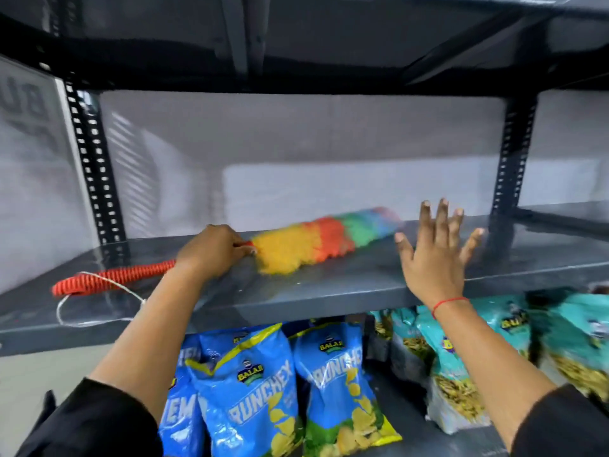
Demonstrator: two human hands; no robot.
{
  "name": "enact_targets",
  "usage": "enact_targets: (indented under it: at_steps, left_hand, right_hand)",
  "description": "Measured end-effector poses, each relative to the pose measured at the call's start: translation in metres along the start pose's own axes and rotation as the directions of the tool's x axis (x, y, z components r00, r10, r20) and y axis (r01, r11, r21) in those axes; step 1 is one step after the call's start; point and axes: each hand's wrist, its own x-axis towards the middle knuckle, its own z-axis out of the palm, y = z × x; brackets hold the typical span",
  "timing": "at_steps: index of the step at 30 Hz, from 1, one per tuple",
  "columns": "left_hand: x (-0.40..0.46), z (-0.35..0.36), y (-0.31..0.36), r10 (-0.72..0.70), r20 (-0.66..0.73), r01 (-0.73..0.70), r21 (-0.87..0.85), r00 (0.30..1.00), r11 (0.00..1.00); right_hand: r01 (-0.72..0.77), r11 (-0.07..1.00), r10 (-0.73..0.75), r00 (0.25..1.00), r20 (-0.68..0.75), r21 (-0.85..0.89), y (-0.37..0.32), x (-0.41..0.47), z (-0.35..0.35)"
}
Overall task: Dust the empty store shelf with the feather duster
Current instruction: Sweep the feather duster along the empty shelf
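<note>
Mid-frame, left hand point(216, 250) grips the feather duster point(316, 240) where its orange handle meets the head, fluff lying flat on the grey shelf point(346, 285) for sweeping contact, while right hand point(435, 255), fingers spread and empty, hovers centre-right, seemingly for balance.

Below the left hand point(214, 250), a blue bag point(253, 390) reads "BALAJI" on its badge and "RUNCHEX" slanting underneath, the first letter hidden. The next blue bag point(339, 387) shows "BALAJI" and "RUNCHE". Under the right fingers point(441, 219), the teal bags' point(507, 324) badges blur. Far left, a sign point(26, 107) shows mirrored letters, unreadable.
</note>
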Motion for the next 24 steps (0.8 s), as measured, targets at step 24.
enact_targets:
  at_steps: [24]
  left_hand:
    - [0.081,0.102,0.207,0.239,0.084,-0.22,-0.194,0.967,0.956]
  right_hand:
    - [0.003,0.997,0.002,0.998,-0.07,0.075,0.108,0.013,-0.005]
